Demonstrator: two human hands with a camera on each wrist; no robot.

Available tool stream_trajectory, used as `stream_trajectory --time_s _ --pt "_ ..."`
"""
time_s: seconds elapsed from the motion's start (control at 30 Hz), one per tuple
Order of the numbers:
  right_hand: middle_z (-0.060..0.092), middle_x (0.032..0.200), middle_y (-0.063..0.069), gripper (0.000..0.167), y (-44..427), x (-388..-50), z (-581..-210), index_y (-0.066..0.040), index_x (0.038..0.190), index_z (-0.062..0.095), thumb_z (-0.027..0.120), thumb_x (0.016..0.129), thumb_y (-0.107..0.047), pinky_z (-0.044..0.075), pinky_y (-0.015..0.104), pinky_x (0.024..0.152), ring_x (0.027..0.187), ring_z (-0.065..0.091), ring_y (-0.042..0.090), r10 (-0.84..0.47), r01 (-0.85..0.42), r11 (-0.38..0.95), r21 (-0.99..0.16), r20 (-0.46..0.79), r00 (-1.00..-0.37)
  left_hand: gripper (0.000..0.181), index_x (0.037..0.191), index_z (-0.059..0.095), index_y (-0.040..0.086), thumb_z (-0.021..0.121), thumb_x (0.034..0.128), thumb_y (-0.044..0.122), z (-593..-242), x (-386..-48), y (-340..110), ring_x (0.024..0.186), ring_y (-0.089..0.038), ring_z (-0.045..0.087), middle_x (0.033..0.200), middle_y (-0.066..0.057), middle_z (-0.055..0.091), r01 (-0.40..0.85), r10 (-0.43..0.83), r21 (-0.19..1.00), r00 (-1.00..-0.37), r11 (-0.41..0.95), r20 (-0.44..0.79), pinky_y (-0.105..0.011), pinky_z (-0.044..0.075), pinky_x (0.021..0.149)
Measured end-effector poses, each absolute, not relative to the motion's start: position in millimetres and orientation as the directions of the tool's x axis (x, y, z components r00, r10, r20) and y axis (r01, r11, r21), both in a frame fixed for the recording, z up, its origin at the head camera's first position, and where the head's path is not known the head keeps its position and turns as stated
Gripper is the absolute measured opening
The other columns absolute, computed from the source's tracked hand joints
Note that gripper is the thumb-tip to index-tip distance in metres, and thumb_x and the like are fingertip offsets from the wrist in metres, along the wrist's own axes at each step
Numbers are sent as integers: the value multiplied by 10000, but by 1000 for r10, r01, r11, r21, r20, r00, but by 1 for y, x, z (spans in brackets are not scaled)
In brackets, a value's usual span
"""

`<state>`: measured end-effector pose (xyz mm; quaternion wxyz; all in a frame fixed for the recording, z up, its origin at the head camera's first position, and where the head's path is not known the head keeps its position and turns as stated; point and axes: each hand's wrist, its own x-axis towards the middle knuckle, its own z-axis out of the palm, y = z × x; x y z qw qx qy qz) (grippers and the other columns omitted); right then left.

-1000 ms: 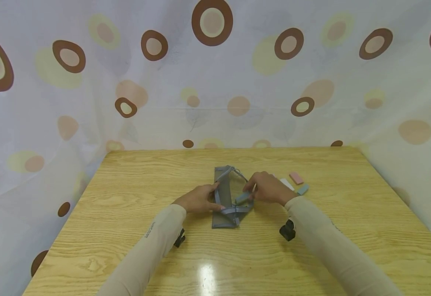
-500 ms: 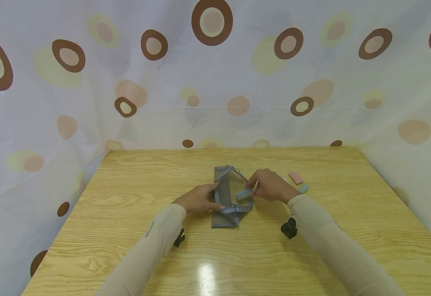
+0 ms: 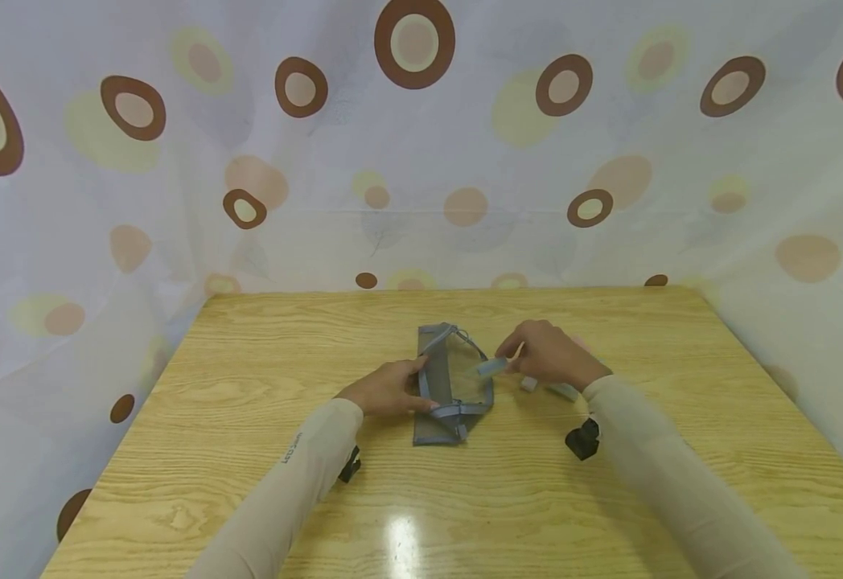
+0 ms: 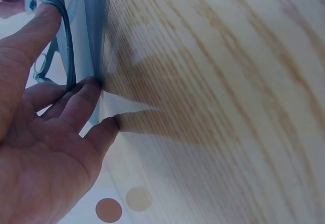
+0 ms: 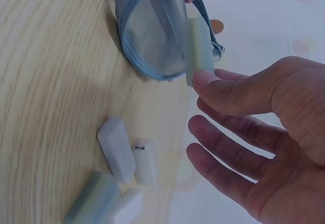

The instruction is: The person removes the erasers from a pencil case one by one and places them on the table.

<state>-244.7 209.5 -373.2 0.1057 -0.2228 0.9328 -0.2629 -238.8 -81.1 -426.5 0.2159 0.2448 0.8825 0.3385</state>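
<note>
A grey-blue zip pouch (image 3: 436, 386) with see-through panels lies on the table, its zipped mouth spread apart. My left hand (image 3: 388, 389) grips its left side; in the left wrist view the thumb is at the zip edge and the fingers lie along the outer wall. Between thumb and forefinger my right hand (image 3: 543, 352) pinches a blue-green eraser (image 5: 199, 49) with a pale yellow stripe. That eraser (image 3: 491, 367) is raised beside the right edge of the pouch mouth. The right hand's other fingers are spread and hold nothing.
Under and beyond the right hand lie several erasers: a pale one (image 5: 117, 150), a white one with a dark mark (image 5: 145, 163), a striped blue-green one (image 5: 94, 198) and another white one (image 5: 128, 206). A patterned sheet (image 3: 421, 161) surrounds the wooden table (image 3: 262, 338).
My right hand has lifted the blue-green eraser from the pouch's mouth and carried it right and slightly back. The left hand and the pouch have hardly moved.
</note>
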Motion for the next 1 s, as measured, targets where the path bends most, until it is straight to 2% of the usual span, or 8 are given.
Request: stream_trajectory --time_s 0.2,0.43,0.67,1.0 --pt "718 1151 186 204 227 -243 -366 1 1111 772 717 917 -35 597 472 786 925 709 316 -467 -376 769 -517 -52 -883 923 1591 206 -23 768 927 285 -425 -238 -81 1498 -297 290 1627 -182 280 289 577 704 -790 649 -208 -411 303 1198" --pt "716 1143 217 203 248 -239 -359 25 1097 770 739 902 -26 599 452 748 895 711 315 -450 -372 770 -518 -28 -893 929 1591 195 -29 766 928 282 -426 -239 -81 1494 -306 298 1629 -189 268 289 583 711 -785 641 -207 -416 313 1193" --pt "719 1124 211 203 272 -235 -352 41 1096 763 729 908 -28 595 482 769 890 707 316 -424 -348 782 -517 -31 -905 931 1590 189 -32 764 931 285 -430 -241 -81 1492 -307 299 1630 -188 265 290 589 715 -781 636 -208 -418 322 1188" --pt "712 1150 240 228 306 -229 -360 60 1118 750 732 904 -17 598 432 700 838 704 274 -390 -320 805 -500 -39 -920 950 1598 159 -19 769 927 264 -429 -240 -82 1480 -315 324 1631 -195 255 254 586 744 -780 618 -221 -413 345 1175"
